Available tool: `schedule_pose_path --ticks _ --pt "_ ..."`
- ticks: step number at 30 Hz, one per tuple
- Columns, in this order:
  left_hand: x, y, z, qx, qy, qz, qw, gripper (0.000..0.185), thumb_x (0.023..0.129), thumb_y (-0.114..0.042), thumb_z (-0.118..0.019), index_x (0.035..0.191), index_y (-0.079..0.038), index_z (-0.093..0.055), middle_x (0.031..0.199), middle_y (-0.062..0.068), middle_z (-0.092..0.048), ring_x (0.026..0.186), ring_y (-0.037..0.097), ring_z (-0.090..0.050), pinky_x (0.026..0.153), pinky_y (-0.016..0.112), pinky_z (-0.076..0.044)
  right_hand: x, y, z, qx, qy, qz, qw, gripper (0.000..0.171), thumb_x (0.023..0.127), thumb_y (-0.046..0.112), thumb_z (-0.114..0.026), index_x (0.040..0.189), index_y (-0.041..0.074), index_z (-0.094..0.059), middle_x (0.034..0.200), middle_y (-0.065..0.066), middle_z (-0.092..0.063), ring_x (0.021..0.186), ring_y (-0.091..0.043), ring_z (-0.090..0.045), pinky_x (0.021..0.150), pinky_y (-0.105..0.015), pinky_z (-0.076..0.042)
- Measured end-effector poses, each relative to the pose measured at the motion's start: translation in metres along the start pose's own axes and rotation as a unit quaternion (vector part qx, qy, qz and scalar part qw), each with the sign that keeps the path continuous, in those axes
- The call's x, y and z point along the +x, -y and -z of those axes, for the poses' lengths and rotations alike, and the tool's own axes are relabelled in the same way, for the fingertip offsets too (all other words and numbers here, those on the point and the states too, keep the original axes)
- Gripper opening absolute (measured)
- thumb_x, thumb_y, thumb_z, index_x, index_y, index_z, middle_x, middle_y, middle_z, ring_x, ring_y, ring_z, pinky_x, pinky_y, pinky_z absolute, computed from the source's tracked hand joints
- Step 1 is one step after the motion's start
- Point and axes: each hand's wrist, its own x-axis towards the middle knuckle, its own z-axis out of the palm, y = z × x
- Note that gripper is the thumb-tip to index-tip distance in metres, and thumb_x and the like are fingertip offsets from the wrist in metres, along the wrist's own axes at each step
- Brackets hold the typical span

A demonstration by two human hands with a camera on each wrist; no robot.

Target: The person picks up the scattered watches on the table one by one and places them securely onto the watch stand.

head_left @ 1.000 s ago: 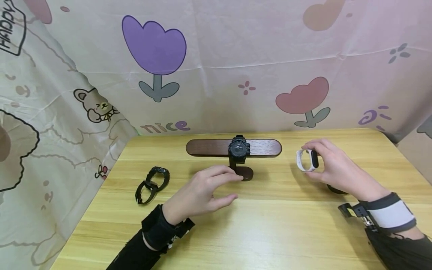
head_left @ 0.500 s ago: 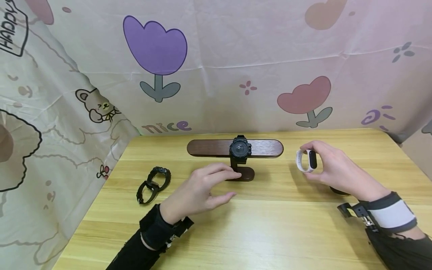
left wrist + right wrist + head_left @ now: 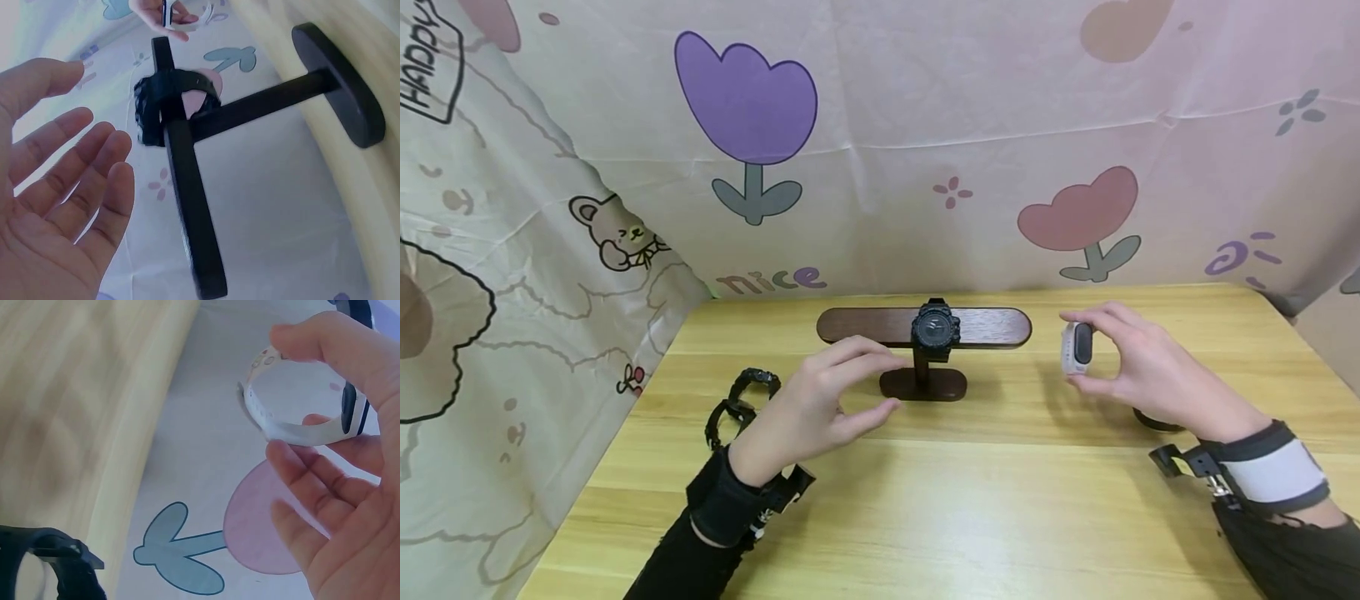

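My right hand (image 3: 1150, 367) pinches a white fitness band (image 3: 1077, 348) with a dark display, above the table to the right of a watch stand. In the right wrist view the band (image 3: 303, 432) makes a loop between thumb and fingers. The dark brown stand (image 3: 865, 323) is T-shaped, its bar level on a short post with an oval base (image 3: 922, 385). Around the middle of the bar sits a black watch (image 3: 936, 328). My left hand (image 3: 812, 400) hovers in front of the stand's left half, holding nothing; the left wrist view shows its fingers (image 3: 115, 200) apart from the stand.
Two black looped watches (image 3: 756, 380) lie at the left of the table (image 3: 985, 500), partly hidden by my left hand. A dark object (image 3: 1157, 421) lies mostly hidden under my right hand. A patterned cloth (image 3: 880, 167) hangs behind the table.
My left hand has moved left, away from the stand's base, which now shows fully. My right hand has turned the fitness band, so its display faces the head camera more.
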Motion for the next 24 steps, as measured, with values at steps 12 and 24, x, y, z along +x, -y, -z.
schedule_pose_path --ticks 12,24 --pt "-0.004 0.01 0.017 0.015 -0.026 0.04 0.9988 0.044 0.088 -0.01 -0.088 0.13 -0.006 -0.075 0.123 0.008 -0.073 0.093 0.014 -0.067 0.073 0.025 -0.057 0.008 0.007 0.006 0.001 -0.018 -0.008 1.0 0.087 0.064 0.01 -0.101 0.14 0.004 -0.062 0.125 -0.013 -0.073 0.108 -0.031 -0.073 0.092 -0.045 -0.056" --pt "-0.009 0.025 0.028 0.055 -0.063 0.061 0.9947 0.044 0.085 -0.005 -0.089 0.127 -0.003 -0.076 0.123 0.012 -0.073 0.113 0.026 -0.07 0.095 0.04 -0.062 0.012 0.012 0.008 0.022 -0.022 -0.026 0.999 0.078 0.064 0.01 -0.101 0.129 0.007 -0.06 0.119 -0.006 -0.075 0.111 -0.031 -0.074 0.096 -0.025 -0.05"
